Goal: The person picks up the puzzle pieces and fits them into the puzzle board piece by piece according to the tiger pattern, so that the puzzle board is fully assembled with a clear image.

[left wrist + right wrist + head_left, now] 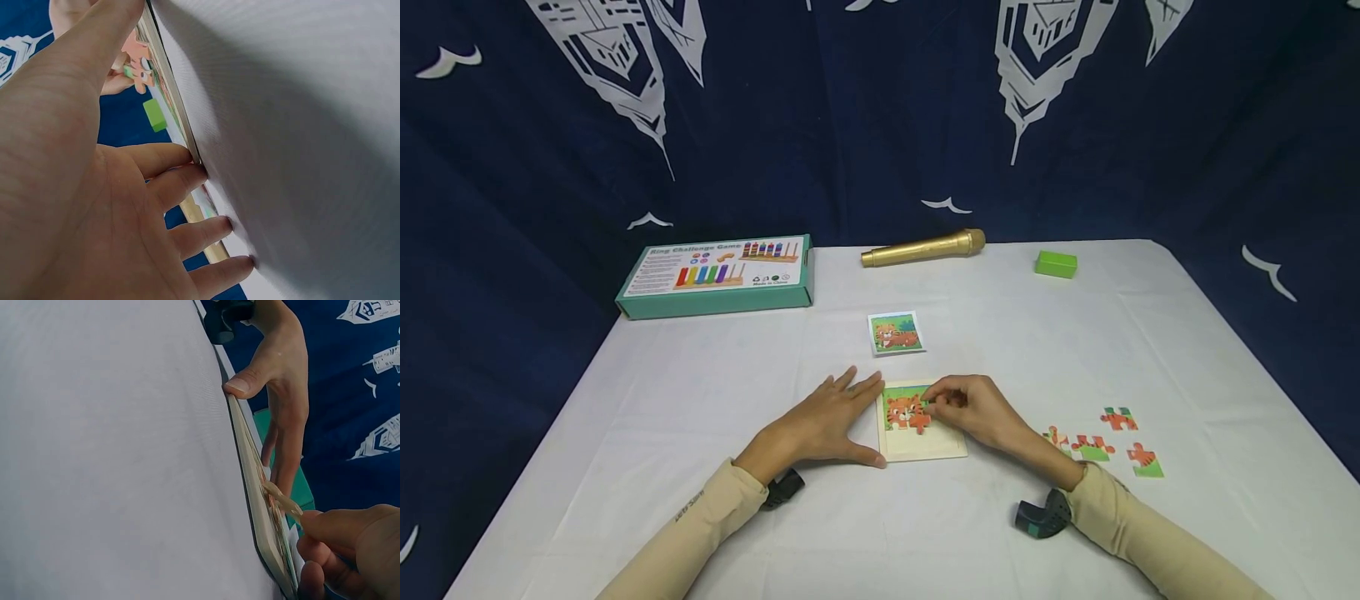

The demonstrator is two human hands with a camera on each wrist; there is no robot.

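Observation:
A shallow puzzle tray (925, 446) lies at the middle of the table, with joined tiger pieces (897, 410) in its upper left. My left hand (827, 421) lies spread along the tray's left edge, thumb and fingers touching the rim. Between thumb and fingers my right hand (977, 410) pinches a tiger puzzle piece (919, 419); in the right wrist view that piece (284, 501) stands tilted, its lower end at the tray. In the left wrist view the pinched piece (142, 72) shows an eye and a green corner.
Several loose pieces (1142, 458) lie to the right, some partly behind my right forearm. A tiger picture card (897, 333) is beyond the tray. Farther back are a green-edged game box (715, 279), a gold microphone (925, 248) and a green block (1056, 264).

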